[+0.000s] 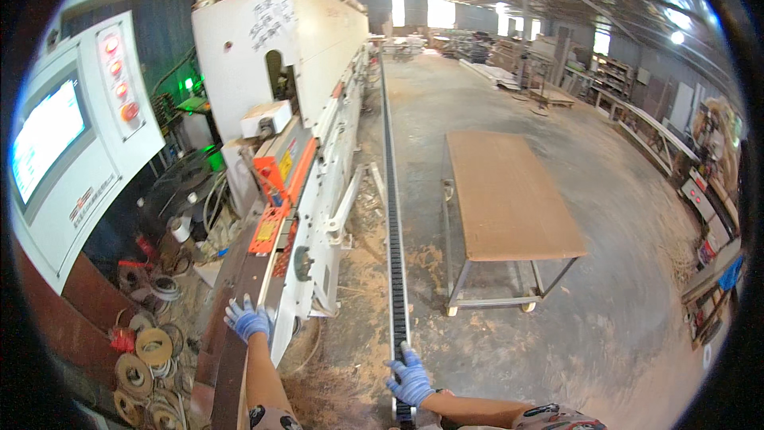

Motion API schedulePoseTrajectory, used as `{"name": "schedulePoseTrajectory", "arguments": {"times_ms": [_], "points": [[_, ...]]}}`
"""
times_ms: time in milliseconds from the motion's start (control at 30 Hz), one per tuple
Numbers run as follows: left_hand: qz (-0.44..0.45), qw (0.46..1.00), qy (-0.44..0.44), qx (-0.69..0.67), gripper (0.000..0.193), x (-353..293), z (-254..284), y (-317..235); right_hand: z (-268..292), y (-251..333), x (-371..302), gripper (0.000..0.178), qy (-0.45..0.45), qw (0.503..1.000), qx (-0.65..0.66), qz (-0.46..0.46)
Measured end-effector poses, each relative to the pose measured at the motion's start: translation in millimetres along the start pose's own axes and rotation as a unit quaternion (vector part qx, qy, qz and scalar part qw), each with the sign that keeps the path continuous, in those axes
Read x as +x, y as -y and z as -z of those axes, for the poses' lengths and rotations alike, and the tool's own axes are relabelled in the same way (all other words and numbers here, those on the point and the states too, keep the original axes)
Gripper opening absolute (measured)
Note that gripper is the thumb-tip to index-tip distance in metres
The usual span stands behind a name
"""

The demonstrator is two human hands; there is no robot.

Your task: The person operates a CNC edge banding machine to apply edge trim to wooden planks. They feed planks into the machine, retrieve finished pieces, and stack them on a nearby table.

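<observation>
In the workshop (652, 302), a dark brown board (231, 357) lies along the white machine (318, 64)'s near edge; work seems barely begun. The left hand (248, 321) rests there, fingers spread; the right hand (411, 379) touches the roller rail (391, 215), grasp unclear.

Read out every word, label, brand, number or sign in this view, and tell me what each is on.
I won't copy wording, but the markings stand here:
Control panel: dark lettering below the screen, left unquoted.
Screen: glaring, too blurred to read.
White machine: dark handwriting on its near face, too blurred to read.
Yellow label on the orange plate: too small to read.
</observation>
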State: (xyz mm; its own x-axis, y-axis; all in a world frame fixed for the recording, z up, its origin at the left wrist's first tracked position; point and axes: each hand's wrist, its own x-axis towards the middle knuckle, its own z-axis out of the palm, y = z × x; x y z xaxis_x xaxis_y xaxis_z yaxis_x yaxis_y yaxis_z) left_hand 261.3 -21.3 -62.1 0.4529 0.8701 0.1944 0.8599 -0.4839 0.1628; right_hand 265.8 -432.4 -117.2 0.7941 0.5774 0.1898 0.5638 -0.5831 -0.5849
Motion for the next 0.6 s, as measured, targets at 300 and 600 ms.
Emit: {"name": "schedulePoseTrajectory", "arguments": {"times_ms": [300, 600], "points": [[-0.209, 0.928, -0.078, -0.299, 0.056, -117, -53, -94, 47, -166, -40, 0.066, 0.186, 0.980, 0.026, -0.067], [-0.408, 0.881, 0.193, -0.140, 0.083, -267, -69, -378, 193, -420, -48, 0.077, 0.245, 0.893, -0.111, -0.361]]}}
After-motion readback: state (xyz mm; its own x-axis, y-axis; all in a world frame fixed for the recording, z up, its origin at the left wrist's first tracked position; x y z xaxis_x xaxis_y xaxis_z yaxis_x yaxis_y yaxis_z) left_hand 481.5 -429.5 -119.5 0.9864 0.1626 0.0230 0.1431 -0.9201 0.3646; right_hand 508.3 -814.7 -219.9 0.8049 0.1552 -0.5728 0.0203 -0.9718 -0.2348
